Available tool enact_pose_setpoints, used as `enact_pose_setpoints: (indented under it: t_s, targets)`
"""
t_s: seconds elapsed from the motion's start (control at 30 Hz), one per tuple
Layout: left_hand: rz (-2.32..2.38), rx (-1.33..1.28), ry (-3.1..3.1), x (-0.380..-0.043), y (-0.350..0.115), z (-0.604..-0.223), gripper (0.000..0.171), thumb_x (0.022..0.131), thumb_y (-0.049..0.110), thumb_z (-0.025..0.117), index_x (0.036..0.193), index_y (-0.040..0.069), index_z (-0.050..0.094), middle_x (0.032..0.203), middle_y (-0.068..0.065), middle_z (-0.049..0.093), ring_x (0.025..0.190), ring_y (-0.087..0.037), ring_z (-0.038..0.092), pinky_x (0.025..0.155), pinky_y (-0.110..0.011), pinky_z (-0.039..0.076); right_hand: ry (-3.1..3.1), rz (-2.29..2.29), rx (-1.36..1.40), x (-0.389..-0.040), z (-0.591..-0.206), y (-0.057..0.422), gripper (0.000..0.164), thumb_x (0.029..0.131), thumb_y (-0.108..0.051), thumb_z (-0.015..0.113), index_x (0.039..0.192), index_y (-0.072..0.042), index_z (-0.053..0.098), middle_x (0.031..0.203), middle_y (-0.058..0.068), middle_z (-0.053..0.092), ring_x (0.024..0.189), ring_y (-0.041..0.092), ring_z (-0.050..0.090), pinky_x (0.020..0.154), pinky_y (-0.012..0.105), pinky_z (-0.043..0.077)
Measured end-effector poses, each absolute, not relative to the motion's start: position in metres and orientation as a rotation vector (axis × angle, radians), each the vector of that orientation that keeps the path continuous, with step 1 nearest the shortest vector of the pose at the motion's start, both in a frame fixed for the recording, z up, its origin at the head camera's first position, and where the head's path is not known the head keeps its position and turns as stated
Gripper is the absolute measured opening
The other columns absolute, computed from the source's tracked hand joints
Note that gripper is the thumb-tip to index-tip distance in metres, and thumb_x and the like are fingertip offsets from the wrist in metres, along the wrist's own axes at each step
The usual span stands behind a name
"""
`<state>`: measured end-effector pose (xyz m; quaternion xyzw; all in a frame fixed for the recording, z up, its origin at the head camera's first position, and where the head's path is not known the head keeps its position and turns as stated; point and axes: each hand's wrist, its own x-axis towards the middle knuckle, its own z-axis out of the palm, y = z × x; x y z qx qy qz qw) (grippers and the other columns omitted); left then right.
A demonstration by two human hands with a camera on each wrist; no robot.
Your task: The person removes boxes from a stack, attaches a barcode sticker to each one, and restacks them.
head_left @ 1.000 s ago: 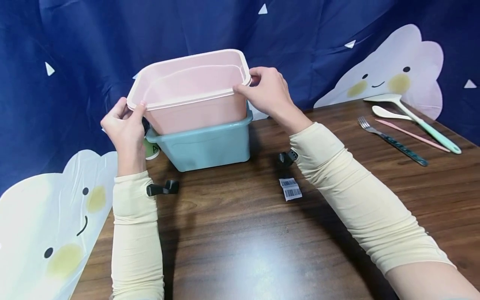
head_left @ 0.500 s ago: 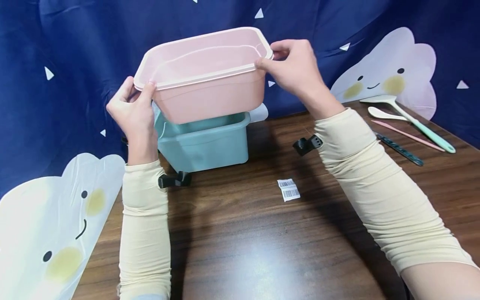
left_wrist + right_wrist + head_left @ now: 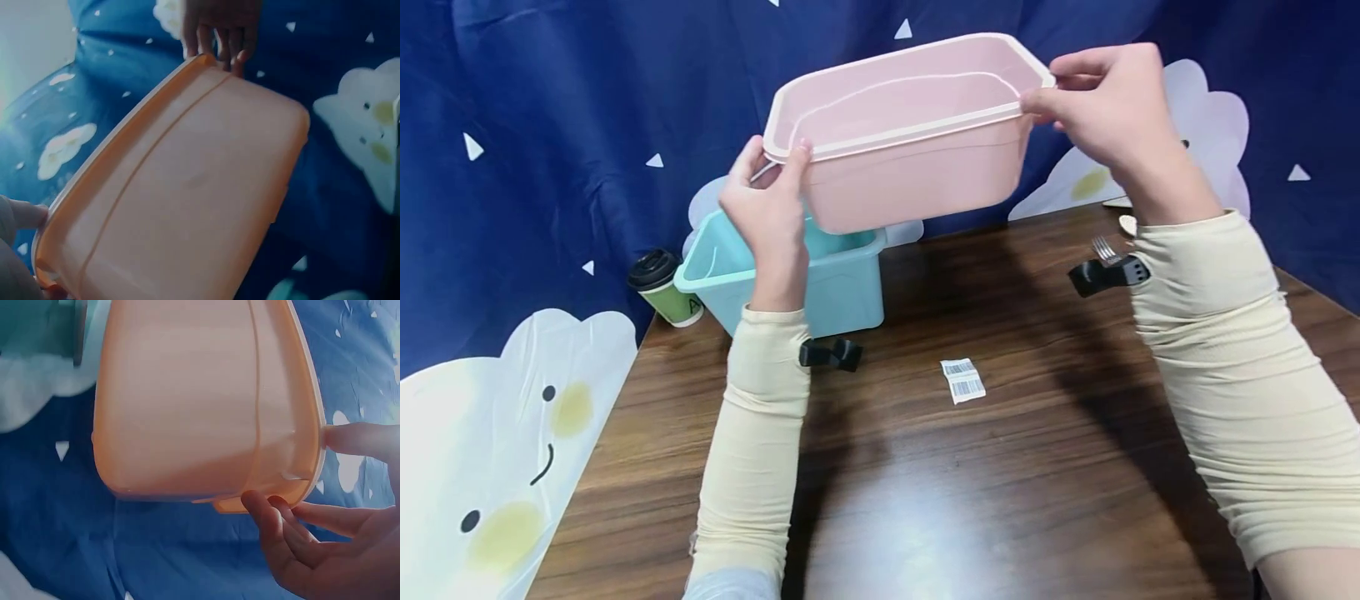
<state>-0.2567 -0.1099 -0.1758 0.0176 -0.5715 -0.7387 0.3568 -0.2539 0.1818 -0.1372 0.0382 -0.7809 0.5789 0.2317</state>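
Observation:
A pink plastic storage bin (image 3: 917,175) is held up in the air between both hands, its open top tilted toward the head camera. My left hand (image 3: 771,212) pinches the rim at its near left corner, thumb on top. At the right corner my right hand (image 3: 1116,108) grips the rim, with the thumb over the edge and the fingers curled beneath, as the right wrist view also shows. Below and behind the left hand, a light blue bin (image 3: 842,287) stands on the table, partly hidden by the left hand and the pink bin.
A green paper cup (image 3: 673,300) with a black lid stands left of the blue bin. A barcode label (image 3: 963,381) lies mid-table. A fork (image 3: 1105,250) and a white spoon (image 3: 1127,224) show partly behind the right wrist. A blue curtain (image 3: 572,167) hangs behind the table (image 3: 1000,483).
Both hands have lifted the pink bin up out of the blue bin and carried it to the right. The cup has come into fuller view, while the right arm now covers most of the utensils.

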Motion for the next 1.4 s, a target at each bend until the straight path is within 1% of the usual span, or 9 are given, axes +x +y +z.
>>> enact_pose_setpoints:
  t_s: [0.1, 0.2, 0.43, 0.5, 0.67, 0.77, 1.1, 1.3, 1.4]
  targets:
    - [-1.907, 0.018, -1.511, -0.258, -0.095, -0.181, 0.062, 0.078, 0.008, 0.085, 0.134, -0.003, 0.061, 0.122, -0.020, 0.070, 0.103, -0.025, 0.070, 0.089, -0.027, 0.058, -2.128, 1.633, 0.081, -0.251, -0.138, 0.198, 0.028, 0.079, -0.012, 0.082, 0.103, -0.007, 0.069, 0.070, -0.017, 0.066, 0.061, -0.001, 0.064, 0.057, 0.010, 0.051]
    - [-1.881, 0.003, -1.556, -0.259, -0.082, -0.185, 0.062, 0.079, 0.011, 0.085, 0.135, -0.003, 0.061, 0.124, -0.020, 0.070, 0.103, -0.024, 0.069, 0.090, -0.026, 0.057, -2.114, 1.672, 0.065, -0.250, -0.141, 0.212, 0.020, 0.078, -0.010, 0.082, 0.092, -0.015, 0.069, 0.069, -0.017, 0.067, 0.060, -0.001, 0.066, 0.056, 0.010, 0.052]
    - [-1.798, -0.007, -1.613, -0.260, -0.054, -0.196, 0.060, 0.080, 0.013, 0.085, 0.133, -0.003, 0.062, 0.123, -0.016, 0.069, 0.101, -0.019, 0.068, 0.085, -0.021, 0.054, -2.111, 1.742, 0.077, -0.245, -0.150, 0.239, 0.022, 0.081, -0.004, 0.078, 0.096, -0.012, 0.064, 0.068, -0.015, 0.070, 0.058, 0.000, 0.070, 0.057, 0.011, 0.054]
    - [-1.782, 0.005, -1.630, -0.259, -0.048, -0.199, 0.060, 0.080, 0.014, 0.085, 0.133, -0.002, 0.062, 0.123, -0.014, 0.069, 0.102, -0.019, 0.067, 0.085, -0.019, 0.052, -2.102, 1.757, 0.086, -0.245, -0.154, 0.245, 0.021, 0.081, -0.002, 0.078, 0.090, -0.015, 0.064, 0.069, -0.014, 0.070, 0.058, 0.001, 0.070, 0.057, 0.012, 0.054]
    - [-1.752, 0.015, -1.671, -0.258, -0.036, -0.205, 0.060, 0.080, 0.016, 0.085, 0.134, -0.001, 0.062, 0.121, -0.011, 0.068, 0.106, -0.017, 0.066, 0.090, -0.018, 0.048, -2.114, 1.752, 0.091, -0.243, -0.161, 0.255, 0.019, 0.082, -0.001, 0.075, 0.085, -0.018, 0.067, 0.069, -0.014, 0.071, 0.059, -0.001, 0.069, 0.057, 0.011, 0.054]
    - [-1.737, 0.010, -1.699, -0.256, -0.030, -0.210, 0.060, 0.081, 0.017, 0.085, 0.134, 0.000, 0.062, 0.121, -0.011, 0.067, 0.107, -0.017, 0.066, 0.093, -0.018, 0.046, -2.121, 1.779, 0.053, -0.241, -0.165, 0.261, 0.020, 0.082, -0.001, 0.075, 0.086, -0.019, 0.068, 0.069, -0.014, 0.072, 0.059, 0.000, 0.070, 0.057, 0.012, 0.054]
    - [-1.694, 0.022, -1.780, -0.250, -0.015, -0.228, 0.062, 0.083, 0.019, 0.084, 0.136, 0.000, 0.060, 0.122, -0.011, 0.063, 0.113, -0.019, 0.064, 0.105, -0.032, 0.043, -2.103, 1.808, 0.024, -0.241, -0.186, 0.277, 0.023, 0.082, -0.001, 0.078, 0.087, -0.021, 0.068, 0.071, -0.015, 0.071, 0.061, -0.001, 0.069, 0.056, 0.011, 0.054]
    - [-1.706, 0.034, -1.810, -0.246, -0.005, -0.243, 0.062, 0.084, 0.019, 0.082, 0.138, 0.001, 0.058, 0.122, -0.010, 0.061, 0.117, -0.020, 0.060, 0.106, -0.033, 0.043, -2.104, 1.860, 0.014, -0.240, -0.203, 0.284, 0.023, 0.084, 0.000, 0.075, 0.087, -0.021, 0.068, 0.071, -0.014, 0.071, 0.061, -0.001, 0.070, 0.056, 0.012, 0.054]
    - [-1.686, 0.050, -1.844, -0.245, -0.002, -0.251, 0.061, 0.085, 0.021, 0.082, 0.138, 0.003, 0.058, 0.125, -0.009, 0.060, 0.119, -0.019, 0.058, 0.105, -0.034, 0.044, -2.156, 1.805, -0.005, -0.241, -0.211, 0.287, 0.022, 0.085, -0.003, 0.075, 0.090, -0.023, 0.068, 0.070, -0.017, 0.070, 0.061, -0.003, 0.068, 0.057, 0.010, 0.053]
